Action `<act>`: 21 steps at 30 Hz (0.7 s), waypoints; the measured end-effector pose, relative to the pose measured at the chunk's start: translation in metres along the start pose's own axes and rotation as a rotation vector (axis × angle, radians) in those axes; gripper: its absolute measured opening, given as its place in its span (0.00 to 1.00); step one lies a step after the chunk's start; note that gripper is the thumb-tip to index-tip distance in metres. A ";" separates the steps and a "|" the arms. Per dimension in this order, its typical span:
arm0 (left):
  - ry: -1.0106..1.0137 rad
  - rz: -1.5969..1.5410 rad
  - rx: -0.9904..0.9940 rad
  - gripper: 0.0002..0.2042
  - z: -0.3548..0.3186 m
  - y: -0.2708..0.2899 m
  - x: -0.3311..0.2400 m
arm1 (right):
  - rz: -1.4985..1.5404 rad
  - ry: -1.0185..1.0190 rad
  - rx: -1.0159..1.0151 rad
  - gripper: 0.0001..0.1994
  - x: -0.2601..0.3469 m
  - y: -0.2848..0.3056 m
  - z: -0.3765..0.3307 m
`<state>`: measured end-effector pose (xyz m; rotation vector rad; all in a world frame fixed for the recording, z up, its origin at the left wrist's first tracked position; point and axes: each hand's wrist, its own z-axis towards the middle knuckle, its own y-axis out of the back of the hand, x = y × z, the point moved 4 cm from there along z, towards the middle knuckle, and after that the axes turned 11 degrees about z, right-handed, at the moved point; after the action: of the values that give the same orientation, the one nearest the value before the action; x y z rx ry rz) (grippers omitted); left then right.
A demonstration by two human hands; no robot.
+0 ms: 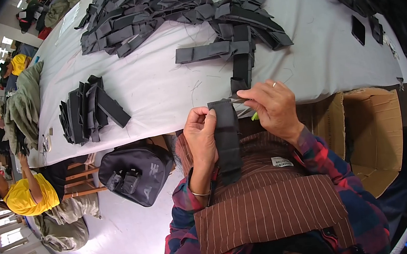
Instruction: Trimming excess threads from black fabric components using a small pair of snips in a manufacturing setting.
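Looking down from the head view, a brown cardboard box (375, 136) stands to the right of the person's lap, and what is inside it cannot be seen. Both hands hold one dark grey fabric strip (227, 142) in front of the table (168, 90) edge, above a striped brown apron (269, 205). This strip hangs straight down, long way up and down, its top near the thumbs. It looks flat, dull and a bit stiff. Left hand (201, 137) curls around the strip's left edge, thumb and fingers pinching it. Right hand (272, 106) pinches the strip's top corner, and something green (254, 116) peeks out under it. More dark strips lie in a small pile (87, 111) and a big heap (174, 9) on the table. A black backpack (135, 173) sits on the floor
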<state>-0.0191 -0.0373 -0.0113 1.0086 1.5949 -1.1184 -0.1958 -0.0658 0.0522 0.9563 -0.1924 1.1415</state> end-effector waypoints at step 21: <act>0.022 -0.002 0.005 0.04 0.000 0.001 0.002 | -0.032 0.034 0.023 0.11 -0.005 -0.004 -0.001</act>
<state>-0.0183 -0.0367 -0.0137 1.0262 1.6113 -1.1167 -0.1950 -0.0689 0.0467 0.9561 -0.1363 1.1315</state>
